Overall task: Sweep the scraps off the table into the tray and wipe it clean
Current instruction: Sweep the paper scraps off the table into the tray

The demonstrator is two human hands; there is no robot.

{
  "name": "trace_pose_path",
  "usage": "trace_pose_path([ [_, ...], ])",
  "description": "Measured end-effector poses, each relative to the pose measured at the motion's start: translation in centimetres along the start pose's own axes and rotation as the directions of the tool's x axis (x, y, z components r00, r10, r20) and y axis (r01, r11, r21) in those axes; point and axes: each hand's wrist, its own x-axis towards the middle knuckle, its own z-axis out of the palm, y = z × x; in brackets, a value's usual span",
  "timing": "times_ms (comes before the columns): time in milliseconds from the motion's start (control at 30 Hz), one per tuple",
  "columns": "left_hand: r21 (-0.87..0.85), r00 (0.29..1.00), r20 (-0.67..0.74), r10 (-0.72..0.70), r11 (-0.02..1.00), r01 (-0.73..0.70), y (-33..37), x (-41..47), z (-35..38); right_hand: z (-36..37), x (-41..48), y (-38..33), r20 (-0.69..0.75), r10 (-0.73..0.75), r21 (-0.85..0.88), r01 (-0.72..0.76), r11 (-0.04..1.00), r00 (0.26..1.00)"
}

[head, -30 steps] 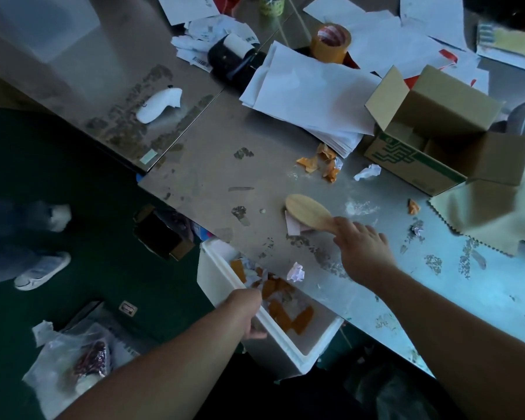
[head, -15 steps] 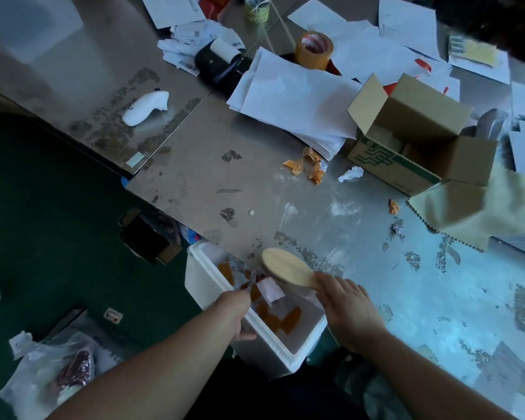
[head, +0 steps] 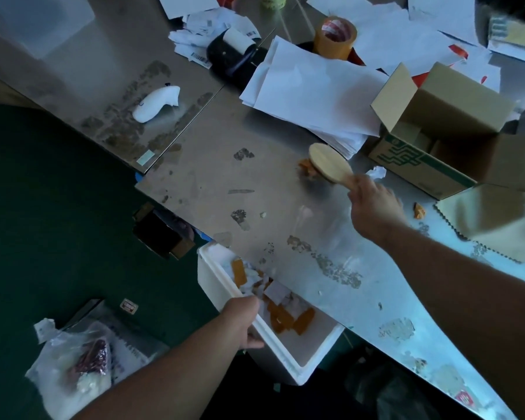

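My right hand (head: 373,204), right of centre in the frame, is curled tight round the handle of a pale oval wooden brush (head: 331,168). The brush head reaches up and left from my fist and sits against a small cluster of orange paper scraps (head: 304,170) on the dull, stained metal table (head: 279,189).

Just right of the brush, a crumpled white paper scrap (head: 378,171) lies beside the open brown cardboard box (head: 455,140). Lower right of my fist, a single orange scrap (head: 419,211) sits just beside the zigzag edge of a yellowish cloth (head: 491,219).

At lower centre, my left hand (head: 244,319) grips the near wall of a white foam tray (head: 214,277), thumb outside. I hold the tray below the table's edge, its far side tucked under the metal.

I would say the sweeping is well along. The tray holds a good heap of orange and white swept scraps (head: 285,316), and the stretch of table between brush and tray is mostly bare apart from a tiny white crumb (head: 262,214).

The orange cluster, the white ball and the lone orange piece are left to sweep. A powdery smear also shows on the metal near my right wrist.

Wiping looks not yet begun, since the cloth lies flat with no hand on it. The stack of white paper sheets (head: 312,95) above the brush is clutter, I think, not part of the scraps.
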Motion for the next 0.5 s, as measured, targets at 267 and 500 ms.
trace_pose_path([
  [267, -0.032, 1.000, -0.012, -0.028, 0.999, 0.027, 0.8, -0.5, -0.2, 1.5, 0.7, -0.3, 0.140, -0.054, -0.011, 0.057, 0.998, 0.989],
  [500, 0.001, 0.999, -0.027, -0.028, 1.000, 0.028, 1.8, -1.1, 0.1, 1.2, -4.7, 1.7, 0.199, -0.322, -0.059, 0.339, 0.939, 0.926],
])
